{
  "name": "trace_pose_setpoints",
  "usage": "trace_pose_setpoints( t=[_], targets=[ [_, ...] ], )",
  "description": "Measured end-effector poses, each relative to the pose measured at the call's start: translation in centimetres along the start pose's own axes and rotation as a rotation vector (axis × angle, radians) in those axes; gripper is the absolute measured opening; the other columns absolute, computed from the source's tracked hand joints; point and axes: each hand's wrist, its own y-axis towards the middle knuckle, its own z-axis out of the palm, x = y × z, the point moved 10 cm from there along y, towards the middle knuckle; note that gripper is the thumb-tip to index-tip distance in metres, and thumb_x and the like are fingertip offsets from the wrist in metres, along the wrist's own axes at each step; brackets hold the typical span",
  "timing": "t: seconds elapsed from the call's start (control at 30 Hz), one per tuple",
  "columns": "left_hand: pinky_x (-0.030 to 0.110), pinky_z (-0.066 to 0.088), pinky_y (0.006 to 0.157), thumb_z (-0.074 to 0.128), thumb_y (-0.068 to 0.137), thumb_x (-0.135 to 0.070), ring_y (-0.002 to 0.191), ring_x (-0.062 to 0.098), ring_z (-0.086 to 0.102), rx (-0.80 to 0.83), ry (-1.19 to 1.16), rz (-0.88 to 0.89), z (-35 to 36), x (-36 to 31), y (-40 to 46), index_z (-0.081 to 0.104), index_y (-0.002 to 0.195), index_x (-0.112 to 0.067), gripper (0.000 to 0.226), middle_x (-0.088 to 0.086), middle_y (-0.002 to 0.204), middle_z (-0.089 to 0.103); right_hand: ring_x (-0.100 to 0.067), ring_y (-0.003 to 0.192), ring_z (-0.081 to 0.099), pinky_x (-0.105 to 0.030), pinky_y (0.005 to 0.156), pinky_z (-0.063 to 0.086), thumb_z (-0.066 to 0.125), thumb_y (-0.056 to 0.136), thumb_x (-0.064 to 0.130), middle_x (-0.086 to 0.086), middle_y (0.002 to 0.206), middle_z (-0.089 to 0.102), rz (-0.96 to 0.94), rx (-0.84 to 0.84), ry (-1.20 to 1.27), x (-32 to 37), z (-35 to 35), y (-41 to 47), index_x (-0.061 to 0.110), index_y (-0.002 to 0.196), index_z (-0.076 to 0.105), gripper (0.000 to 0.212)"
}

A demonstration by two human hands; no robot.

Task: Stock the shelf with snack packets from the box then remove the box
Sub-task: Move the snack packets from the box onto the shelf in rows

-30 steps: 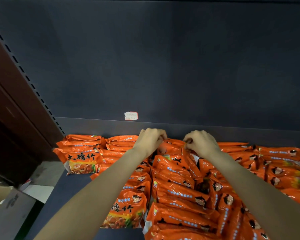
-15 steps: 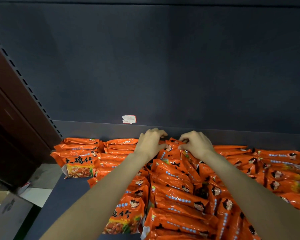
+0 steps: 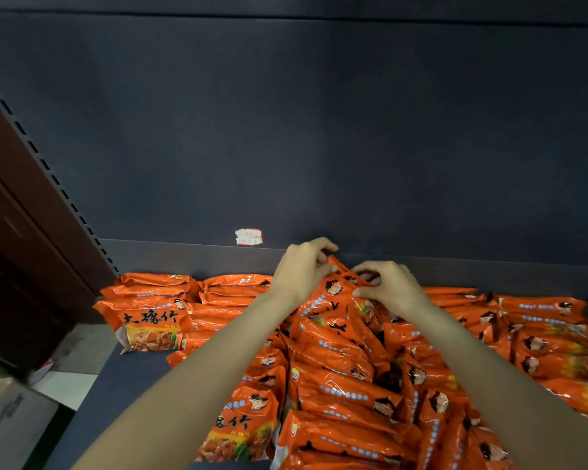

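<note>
Several orange snack packets (image 3: 340,385) lie in overlapping rows across the dark shelf (image 3: 116,395). At the back of the middle row one orange packet (image 3: 336,293) is tipped up on its edge. My left hand (image 3: 302,269) pinches its top left corner and my right hand (image 3: 387,286) pinches its top right corner, both close to the shelf's back wall. A stack of packets (image 3: 150,310) sits at the back left. The cardboard box (image 3: 11,415) shows partly at the lower left, below the shelf.
The dark back panel (image 3: 319,130) carries a small torn price sticker (image 3: 248,236). A slotted upright (image 3: 48,171) and a reddish-brown panel (image 3: 11,205) bound the left side. Pale floor (image 3: 65,385) shows beside the shelf's left end.
Both hands have lifted the rear middle packet so that it stands more upright, and they sit slightly further back. The view has shifted a little.
</note>
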Motion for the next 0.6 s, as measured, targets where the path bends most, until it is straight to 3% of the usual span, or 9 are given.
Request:
trace_pose_setpoints(
  t=[0.17, 0.3, 0.4, 0.5, 0.6],
  targets=[
    [0.014, 0.042, 0.094, 0.054, 0.093, -0.014, 0.110, 0.007, 0.061, 0.198, -0.109, 0.032, 2.8, -0.2, -1.1, 0.060, 0.122, -0.016, 0.029, 0.000, 0.115, 0.068, -0.011, 0.098, 0.061, -0.036, 0.088, 0.052, 0.078, 0.072, 0.024, 0.004, 0.108, 0.064, -0.051, -0.078, -0.034, 0.4, -1.0, -0.7, 0.031, 0.118, 0.062, 0.049],
    [0.016, 0.035, 0.100, 0.056, 0.092, -0.022, 0.120, 0.006, 0.052, 0.246, -0.104, 0.009, 2.8, 1.1, -1.7, 0.056, 0.129, -0.025, 0.037, -0.005, 0.129, 0.059, -0.015, 0.090, 0.066, -0.032, 0.082, 0.053, 0.073, 0.079, 0.020, 0.000, 0.108, 0.067, -0.050, -0.075, -0.061, 0.8, -0.5, -0.6, 0.026, 0.114, 0.065, 0.036],
    [0.026, 0.039, 0.105, 0.064, 0.085, -0.017, 0.120, 0.015, 0.052, 0.277, 0.127, -0.011, 2.8, 3.2, -1.7, 0.054, 0.130, -0.024, 0.047, -0.001, 0.130, 0.057, -0.015, 0.077, 0.067, -0.028, 0.075, 0.052, 0.071, 0.081, 0.023, -0.001, 0.098, 0.071, -0.003, -0.132, -0.095, 0.7, -0.6, -0.5, 0.022, 0.100, 0.070, 0.020],
    [0.038, 0.046, 0.100, 0.068, 0.083, -0.017, 0.113, 0.019, 0.059, 0.290, 0.237, -0.052, 3.2, 4.8, -1.5, 0.059, 0.124, -0.020, 0.042, 0.002, 0.122, 0.063, -0.012, 0.064, 0.063, -0.021, 0.066, 0.042, 0.073, 0.080, 0.021, -0.004, 0.078, 0.071, 0.007, -0.186, -0.038, 0.6, -0.9, -0.7, 0.022, 0.080, 0.068, 0.005],
    [0.034, 0.051, 0.093, 0.067, 0.084, -0.016, 0.099, 0.017, 0.065, 0.187, 0.191, -0.036, 2.3, 4.0, -1.0, 0.068, 0.107, -0.018, 0.023, 0.000, 0.105, 0.071, -0.003, 0.050, 0.054, -0.013, 0.054, 0.037, 0.073, 0.079, 0.019, -0.002, 0.064, 0.064, 0.005, -0.269, 0.049, -0.1, -1.5, -1.1, 0.025, 0.067, 0.059, 0.020]
  ],
)
